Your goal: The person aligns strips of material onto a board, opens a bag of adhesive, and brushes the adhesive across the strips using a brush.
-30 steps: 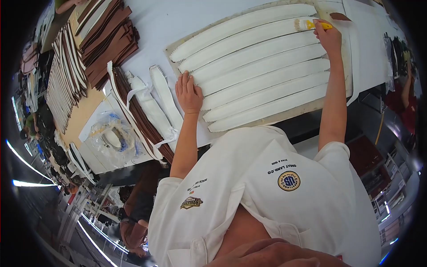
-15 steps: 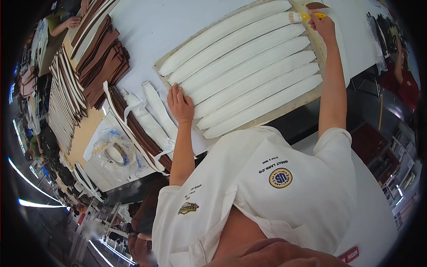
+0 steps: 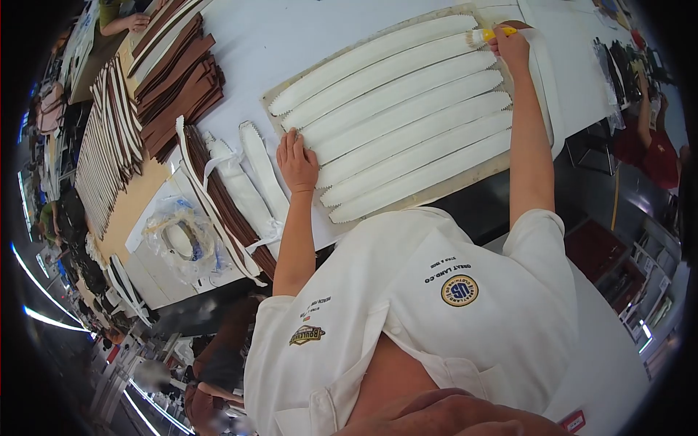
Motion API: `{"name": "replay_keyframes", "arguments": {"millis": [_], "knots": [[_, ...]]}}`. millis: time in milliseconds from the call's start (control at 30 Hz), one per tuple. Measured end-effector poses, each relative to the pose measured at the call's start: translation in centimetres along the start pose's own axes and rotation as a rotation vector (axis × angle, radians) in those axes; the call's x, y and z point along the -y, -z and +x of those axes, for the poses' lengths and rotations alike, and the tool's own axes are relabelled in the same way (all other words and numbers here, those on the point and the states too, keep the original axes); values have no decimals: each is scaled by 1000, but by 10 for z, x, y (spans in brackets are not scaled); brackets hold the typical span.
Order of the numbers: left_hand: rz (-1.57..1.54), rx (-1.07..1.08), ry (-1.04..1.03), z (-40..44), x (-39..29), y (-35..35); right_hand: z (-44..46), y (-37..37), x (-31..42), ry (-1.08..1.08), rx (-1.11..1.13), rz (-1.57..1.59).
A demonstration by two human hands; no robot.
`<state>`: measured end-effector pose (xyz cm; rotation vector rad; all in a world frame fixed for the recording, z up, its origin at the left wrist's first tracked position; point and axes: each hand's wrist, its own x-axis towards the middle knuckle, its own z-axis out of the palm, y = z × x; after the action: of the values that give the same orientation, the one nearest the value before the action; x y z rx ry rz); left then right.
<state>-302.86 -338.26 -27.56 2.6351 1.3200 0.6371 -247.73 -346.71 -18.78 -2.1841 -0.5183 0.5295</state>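
Note:
Several long white strips with jagged ends [image 3: 392, 96] lie side by side on a beige board [image 3: 451, 178]. My right hand [image 3: 511, 52] is closed around the yellow handle of a paintbrush [image 3: 490, 35]. The pale bristles are at the right end of the second strip from the far side. At the strips' left ends rests my left hand [image 3: 298, 161], palm down and holding nothing, its fingers stretched out near the board's edge. A brown piece [image 3: 518, 26] is partly hidden behind my right hand.
Brown strips [image 3: 182, 87] are stacked at the back left, beside a row of brown-and-white strips [image 3: 109, 145]. Left of my left arm are white strips [image 3: 262, 163] and a clear plastic bag with a roll [image 3: 182, 240]. Another person's hand [image 3: 136, 22] is at the far left.
My right hand and the brush have shifted slightly left along the second strip's end. My left hand stays at the strips' left ends. The whole view has tilted a little.

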Motion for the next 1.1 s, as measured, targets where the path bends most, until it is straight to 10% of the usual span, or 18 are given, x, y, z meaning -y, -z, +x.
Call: {"name": "replay_keyframes", "arguments": {"millis": [267, 467, 1100], "knots": [[-70, -45, 53, -1, -17, 23, -120, -57, 47, -22, 113, 323], [-54, 83, 54, -39, -26, 22, -233, -164, 70, -25, 677, 377], [-51, 39, -3, -43, -18, 15, -263, -203, 96, 141, 710, 234]]}}
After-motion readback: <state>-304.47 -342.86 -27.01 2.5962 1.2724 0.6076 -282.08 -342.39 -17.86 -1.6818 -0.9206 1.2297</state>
